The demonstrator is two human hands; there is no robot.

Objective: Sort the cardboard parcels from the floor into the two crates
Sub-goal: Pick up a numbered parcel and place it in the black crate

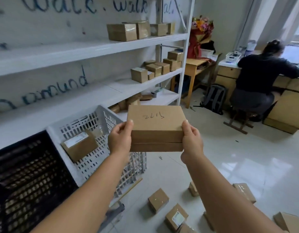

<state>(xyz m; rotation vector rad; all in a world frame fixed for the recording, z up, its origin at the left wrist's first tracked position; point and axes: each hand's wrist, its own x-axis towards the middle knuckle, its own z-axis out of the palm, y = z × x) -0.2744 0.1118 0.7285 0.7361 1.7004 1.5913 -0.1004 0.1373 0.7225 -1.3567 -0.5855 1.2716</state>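
Note:
I hold a flat cardboard parcel with handwriting on its top at chest height, over the right edge of the white crate. My left hand grips its left end and my right hand grips its right end, thumbs on top. One labelled parcel lies inside the white crate. The black crate stands to the left of the white one. Several small parcels lie on the floor near my feet, one with a label.
A white shelving rack with more cardboard boxes runs along the left wall. A person sits at a desk at the far right, with a backpack on the tiled floor beside a wooden table.

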